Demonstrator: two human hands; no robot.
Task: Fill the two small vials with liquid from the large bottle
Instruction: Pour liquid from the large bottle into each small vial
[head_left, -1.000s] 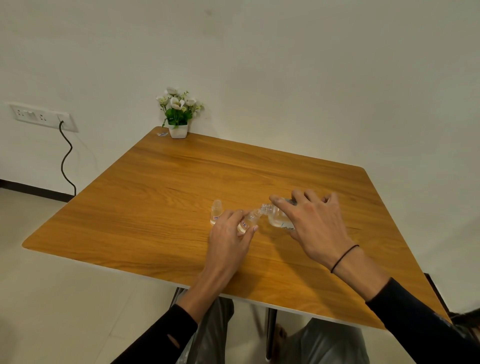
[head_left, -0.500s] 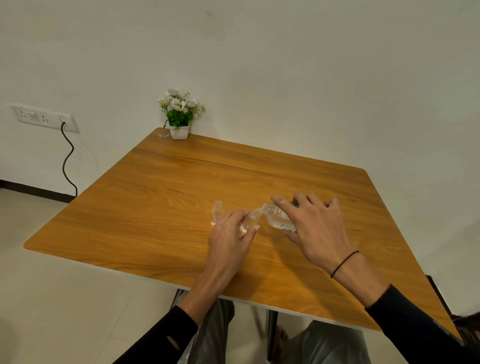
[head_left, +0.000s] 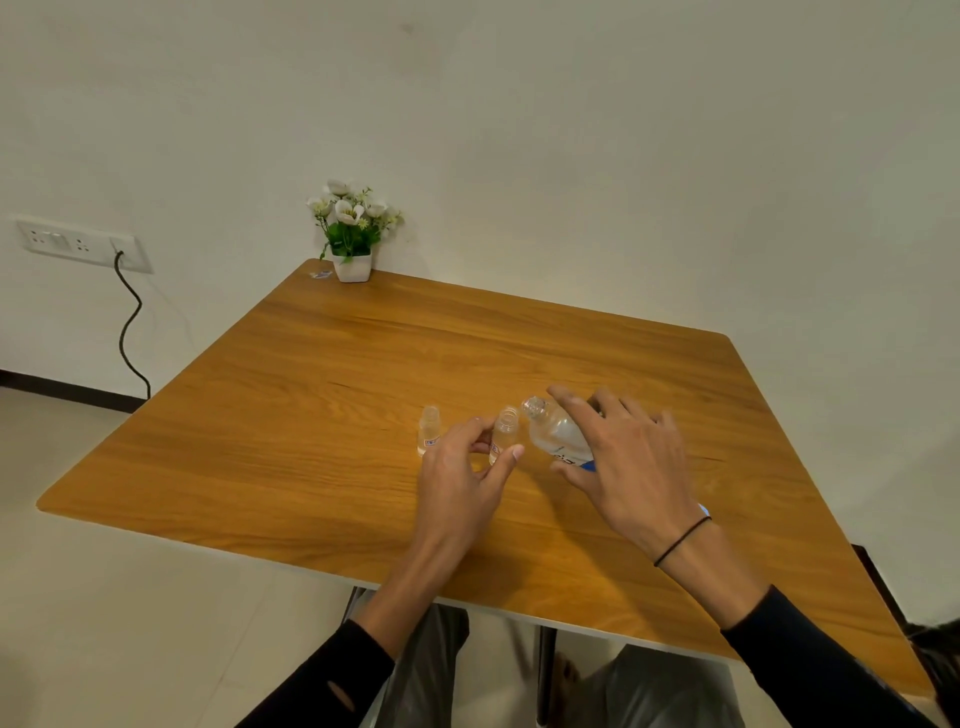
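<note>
Left hand (head_left: 460, 467) is pinching open vial (head_left: 504, 434), upright on table (head_left: 291, 415). Right hand (head_left: 631, 462) is gripping bottle (head_left: 556, 434), tilted, mouth beside vial rim. Second vial (head_left: 429, 430) is standing left, apart.

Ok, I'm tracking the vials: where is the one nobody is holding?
In the head view, the free vial stands upright on the table, just left of the left hand.

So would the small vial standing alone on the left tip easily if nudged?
Probably: the lone vial looks narrow, tall and small, likely light. Its top appears open, so tipping might spill. It stands free on the smooth table, so it might slide first.
</note>
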